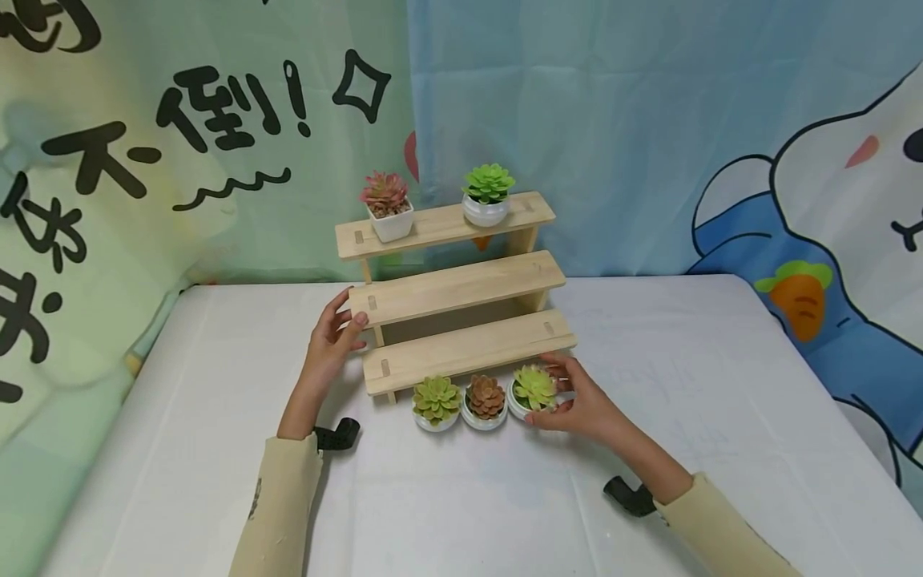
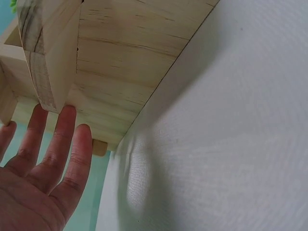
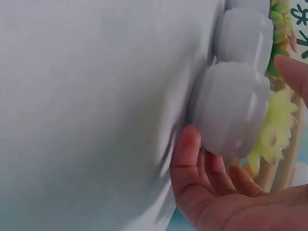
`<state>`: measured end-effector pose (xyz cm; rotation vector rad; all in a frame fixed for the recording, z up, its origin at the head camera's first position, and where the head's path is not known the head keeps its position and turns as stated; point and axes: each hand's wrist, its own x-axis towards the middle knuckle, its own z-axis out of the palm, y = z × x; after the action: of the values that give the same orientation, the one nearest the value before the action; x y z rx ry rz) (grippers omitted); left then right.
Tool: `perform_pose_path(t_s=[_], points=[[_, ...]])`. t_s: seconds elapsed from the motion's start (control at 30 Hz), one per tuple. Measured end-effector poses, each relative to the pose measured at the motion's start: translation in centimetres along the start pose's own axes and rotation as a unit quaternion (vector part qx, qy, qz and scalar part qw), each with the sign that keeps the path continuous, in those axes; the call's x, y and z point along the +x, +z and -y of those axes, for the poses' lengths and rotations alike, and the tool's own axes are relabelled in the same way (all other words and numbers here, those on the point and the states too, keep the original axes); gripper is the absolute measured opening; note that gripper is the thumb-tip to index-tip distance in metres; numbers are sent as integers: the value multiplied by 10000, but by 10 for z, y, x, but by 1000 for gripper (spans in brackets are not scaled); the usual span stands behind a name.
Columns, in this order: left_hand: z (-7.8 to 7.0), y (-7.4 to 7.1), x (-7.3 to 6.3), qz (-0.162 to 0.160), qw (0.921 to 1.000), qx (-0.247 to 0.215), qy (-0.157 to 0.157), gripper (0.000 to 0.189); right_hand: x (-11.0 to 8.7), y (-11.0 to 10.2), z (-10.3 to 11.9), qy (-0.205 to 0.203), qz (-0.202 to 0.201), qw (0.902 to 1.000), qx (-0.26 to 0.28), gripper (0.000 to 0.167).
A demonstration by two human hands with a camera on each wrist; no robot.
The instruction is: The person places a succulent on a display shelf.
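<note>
A three-tier wooden stand [image 1: 461, 288] stands on the white table. At its left side, my left hand [image 1: 333, 336] has its fingertips at the end of the middle shelf; in the left wrist view its fingers [image 2: 63, 139] are nearly straight against the wood. My right hand [image 1: 580, 401] holds a yellow-green potted succulent [image 1: 534, 388] in front of the bottom shelf, thumb on the near side and fingers around the far side. Its white pot [image 3: 233, 108] shows in the right wrist view. Beside it sit a brown succulent [image 1: 485, 397] and a green succulent [image 1: 436, 401], both in white pots.
On the top shelf are a reddish succulent [image 1: 385, 204] in a square white pot and a bright green succulent [image 1: 488, 192] in a round one. A printed curtain [image 1: 577, 120] hangs behind the table [image 1: 461, 513]. Black wrist mounts [image 1: 339, 434] sit by both sleeves.
</note>
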<state>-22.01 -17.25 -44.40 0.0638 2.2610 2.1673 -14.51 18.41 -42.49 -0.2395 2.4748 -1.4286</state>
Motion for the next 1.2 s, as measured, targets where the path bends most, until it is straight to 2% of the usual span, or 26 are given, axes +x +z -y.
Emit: perform_pose_path(t_s=[0.27,0.57,0.8,1.03,1.2], points=[[-1,0,-1,22,10000,3,47,56,3,6,-3,223,78,9995,-208,79],[0,0,0,-6,10000,53,78,55,5,6,-6,96,-5,9994,-321,75],[0,0,1,9,10000,50,36,56,4,5,-7,270,-206,9980,-529,77],[1,0,1,39,10000,20,75,56,1,3,-6,466,-325,9972,-494,80],[1,-1,0,57,10000,-7,65,56,2,0,-6,464,-619,9956,-530,81]])
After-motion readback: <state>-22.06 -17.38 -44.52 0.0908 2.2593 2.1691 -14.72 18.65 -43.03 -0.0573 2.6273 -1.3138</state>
